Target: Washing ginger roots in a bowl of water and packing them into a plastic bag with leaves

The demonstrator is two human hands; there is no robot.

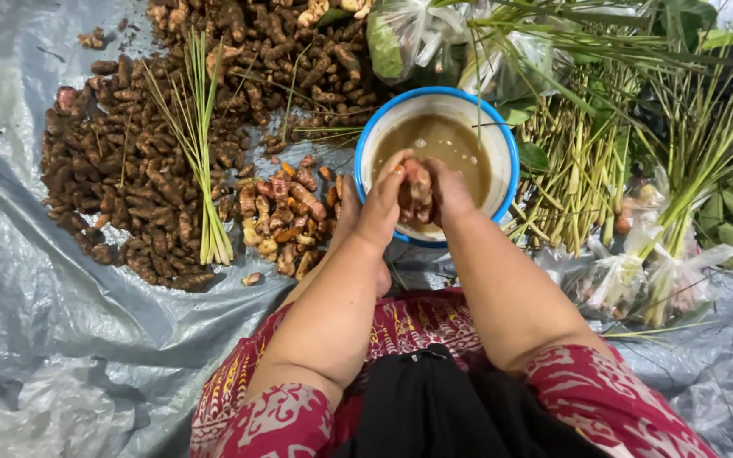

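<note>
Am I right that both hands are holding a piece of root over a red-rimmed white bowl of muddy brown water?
Not quite: the head view shows the round white bowl has a blue rim, not red. The rest stands: the left hand and right hand together hold a knobbly orange-brown root over its muddy brown water.

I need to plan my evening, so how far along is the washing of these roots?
Done, it seems: a small heap of cleaner, orange-brown washed roots lies beside the bowl. In hand: the left hand and right hand rub a root over the bowl's muddy water. Left: the far larger pile of dark, soil-covered roots on the tarp. Most of it looks unwashed.
</note>
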